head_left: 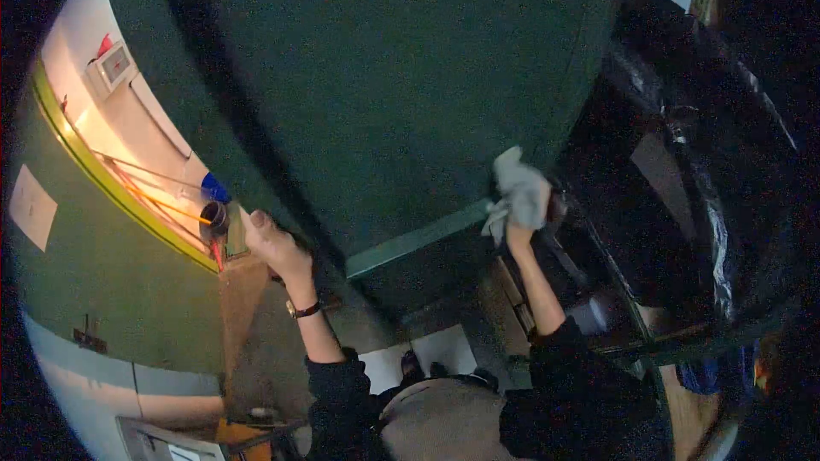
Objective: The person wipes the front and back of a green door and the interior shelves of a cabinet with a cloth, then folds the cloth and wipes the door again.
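your right hand (542,198) has fingers closed round cloth (515,177), near green panel's (393,85) lower right corner — bunched, likely for firmer hold. your left hand (282,252) is by panel's left edge, perhaps for steadying — blurred, can't tell if fingers grip.

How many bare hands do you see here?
2: left hand at the lower left of the green panel; right hand holding a pale cloth at its lower right. No others show.
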